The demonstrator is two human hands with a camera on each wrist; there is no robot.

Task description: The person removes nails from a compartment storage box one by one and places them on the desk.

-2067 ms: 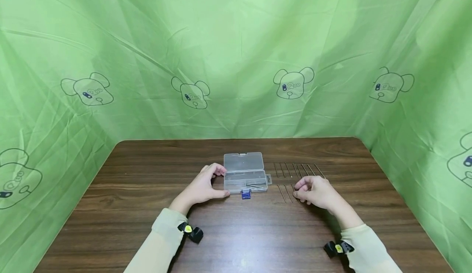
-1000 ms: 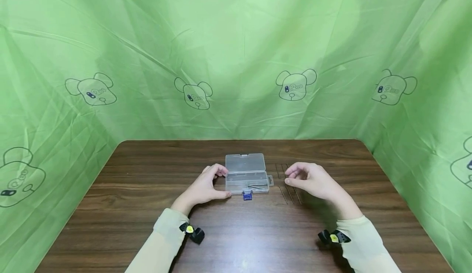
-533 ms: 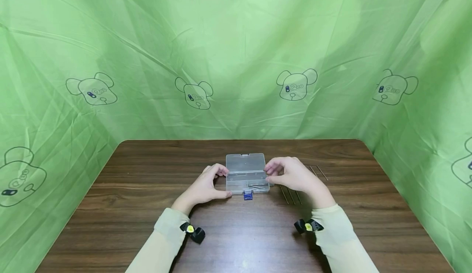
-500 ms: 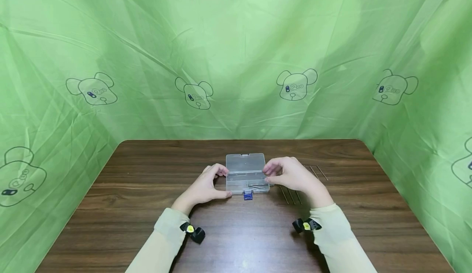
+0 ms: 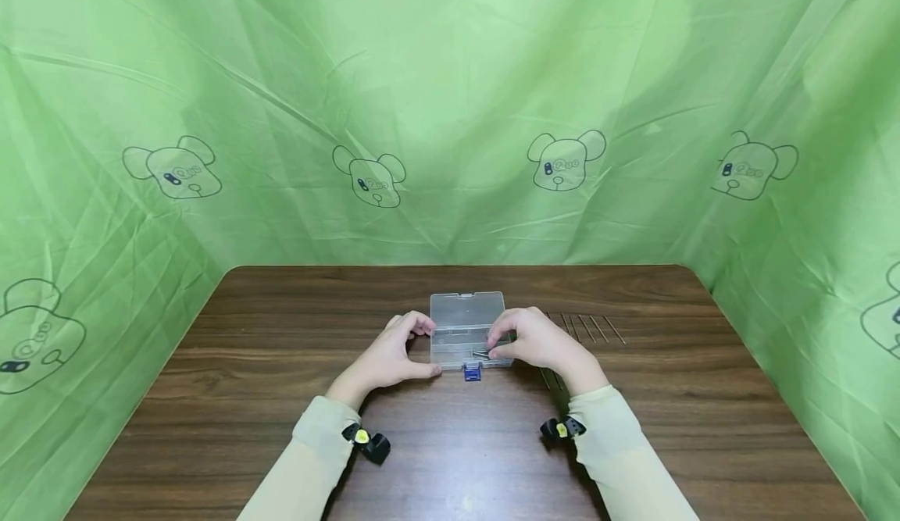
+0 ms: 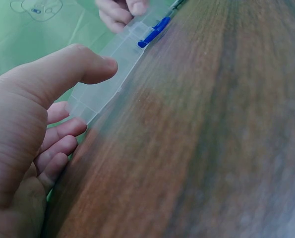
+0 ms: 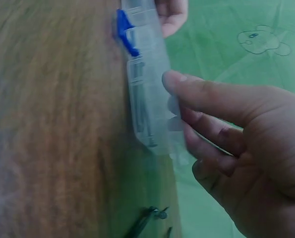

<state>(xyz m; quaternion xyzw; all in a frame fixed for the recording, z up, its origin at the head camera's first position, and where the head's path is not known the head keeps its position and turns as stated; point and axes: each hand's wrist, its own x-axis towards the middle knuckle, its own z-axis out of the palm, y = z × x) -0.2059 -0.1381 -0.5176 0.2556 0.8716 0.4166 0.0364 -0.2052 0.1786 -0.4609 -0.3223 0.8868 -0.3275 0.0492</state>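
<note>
A clear plastic box (image 5: 450, 355) stands with its lid (image 5: 466, 308) folded back and a blue latch (image 5: 472, 372) at its front. My left hand (image 5: 389, 355) holds the box's left end between thumb and fingers. Thin metal nails (image 7: 141, 106) lie in the front compartment. Over the right part of the box, my right hand (image 5: 530, 340) has its thumb and forefinger close together, tips down at the nails. In the right wrist view its fingertips show blurred through the clear plastic; whether they pinch a nail I cannot tell.
Several long nails (image 5: 589, 329) lie in a row on the brown wooden table (image 5: 295, 310), right of the box. Nearer the front, more nails (image 5: 544, 379) are partly covered by the right forearm. A green cloth (image 5: 450, 115) with printed bear faces surrounds the table.
My right hand has left the front row of nails, where a third nail now lies, and moved left until its fingertips are inside the box. The left hand has stayed at the box.
</note>
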